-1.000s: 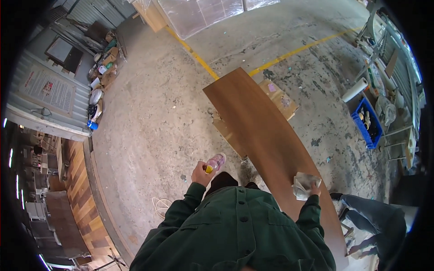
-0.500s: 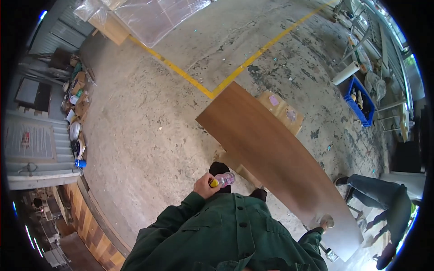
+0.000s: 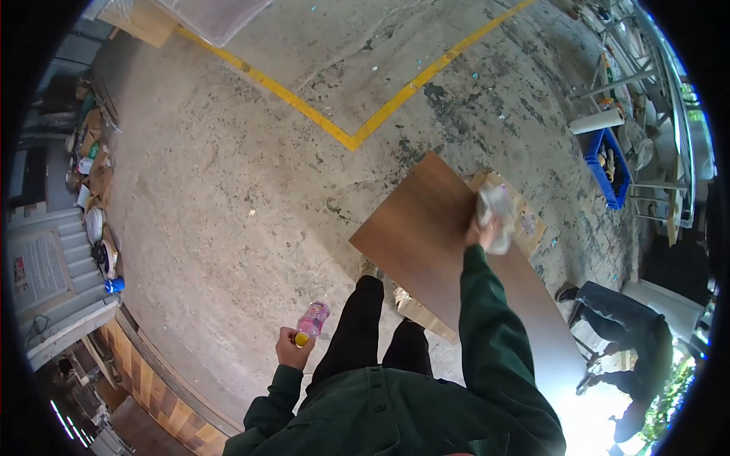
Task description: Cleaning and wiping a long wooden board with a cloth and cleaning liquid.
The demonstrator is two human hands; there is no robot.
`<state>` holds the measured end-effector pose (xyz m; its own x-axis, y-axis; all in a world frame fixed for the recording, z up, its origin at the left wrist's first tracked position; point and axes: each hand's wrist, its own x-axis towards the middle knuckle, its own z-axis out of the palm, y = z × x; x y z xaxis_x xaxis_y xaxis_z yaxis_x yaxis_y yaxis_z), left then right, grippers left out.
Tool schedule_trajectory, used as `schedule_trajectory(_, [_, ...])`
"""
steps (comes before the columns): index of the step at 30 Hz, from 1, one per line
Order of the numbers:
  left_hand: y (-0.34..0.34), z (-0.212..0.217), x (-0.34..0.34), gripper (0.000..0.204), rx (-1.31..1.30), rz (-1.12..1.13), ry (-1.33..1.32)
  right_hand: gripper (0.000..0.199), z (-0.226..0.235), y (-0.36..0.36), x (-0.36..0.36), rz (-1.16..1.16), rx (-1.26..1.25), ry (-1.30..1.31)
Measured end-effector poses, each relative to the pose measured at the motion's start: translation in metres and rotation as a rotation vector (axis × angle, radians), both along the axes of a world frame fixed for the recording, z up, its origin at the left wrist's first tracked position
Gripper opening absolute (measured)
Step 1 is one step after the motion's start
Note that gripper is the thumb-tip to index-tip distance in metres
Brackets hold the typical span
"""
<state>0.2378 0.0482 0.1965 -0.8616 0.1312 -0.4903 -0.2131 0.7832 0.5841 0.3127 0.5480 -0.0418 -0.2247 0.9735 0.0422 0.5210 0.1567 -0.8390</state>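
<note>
A long brown wooden panel (image 3: 426, 228) stretches from the middle of the view toward the lower right. On its far right edge my right hand (image 3: 480, 232) presses a whitish cloth (image 3: 498, 209), its fingers closed on it and somewhat blurred. My left hand (image 3: 293, 349) is off to the left, away from the panel, closed around the neck of a clear pinkish plastic bottle (image 3: 317, 314). The bottle has a yellow cap (image 3: 302, 339) and is tilted, with its base pointing away from me. The cloth hides part of the panel's edge.
Cardboard-like supports (image 3: 532, 228) show under the panel on both sides. At the right a person (image 3: 627, 346) bends near the panel's near end. A blue crate (image 3: 606, 169) with items and a white roll (image 3: 597, 121) are farther right. Yellow lines (image 3: 353, 143) mark the concrete floor.
My right hand has swept the cloth from the panel's near end to its far part. My left hand has moved left and lower with the bottle. The view has shifted.
</note>
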Motion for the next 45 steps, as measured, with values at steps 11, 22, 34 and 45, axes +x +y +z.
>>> schedule_trajectory(11, [-0.028, -0.032, 0.005, 0.038, 0.044, 0.276, -0.045, 0.04, 0.064, -0.014, -0.192, 0.569, 0.312, -0.491])
schedule_trajectory(22, [-0.035, -0.038, -0.01, 0.037, 0.079, 0.327, -0.002, 0.046, 0.08, -0.059, -0.202, 1.019, 0.502, -0.909])
schedule_trajectory(34, [-0.041, -0.014, -0.014, 0.036, 0.062, 0.311, 0.043, 0.033, 0.118, -0.273, -0.142, 1.567, 0.35, -0.849])
schedule_trajectory(45, [-0.03, 0.012, -0.012, 0.032, 0.171, 0.123, 0.348, 0.039, 0.129, -0.219, 0.157, 0.676, -0.765, -0.659])
